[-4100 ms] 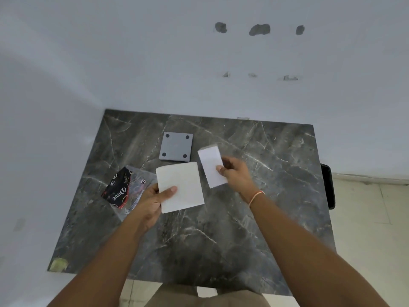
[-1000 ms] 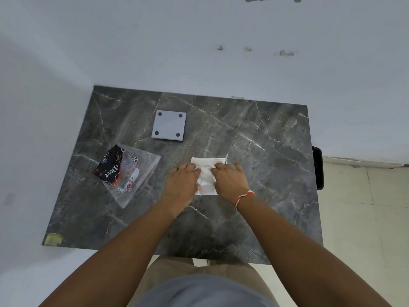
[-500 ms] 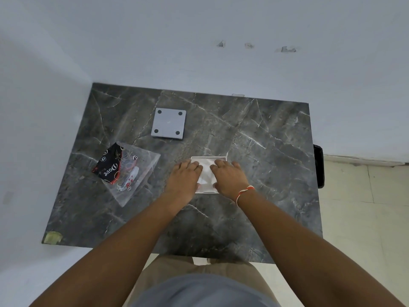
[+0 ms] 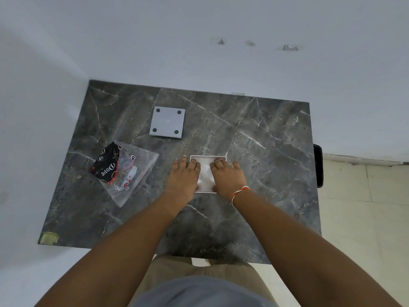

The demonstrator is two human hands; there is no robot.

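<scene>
A small white square box (image 4: 205,173) with crumpled white paper inside lies on the dark marble table (image 4: 265,151), near its middle. My left hand (image 4: 182,177) lies flat over the box's left side, fingers straight and pointing away from me. My right hand (image 4: 228,177), with a red-and-white thread on the wrist, presses flat on the right side. Both hands hide the box's side edges. A grey square lid (image 4: 167,125) with dark dots in its corners rests farther back, upside down.
A clear plastic bag (image 4: 130,171) holding a black "Dove" pouch and small red-and-white items lies at the left. White walls border the table at the back and left. A black object (image 4: 318,166) hangs off the table's right edge; tiled floor lies beyond.
Four seconds ago I held a white square and a white sheet above the table. They now lie on the table with both hands flat on them; over the last second the hands barely moved.
</scene>
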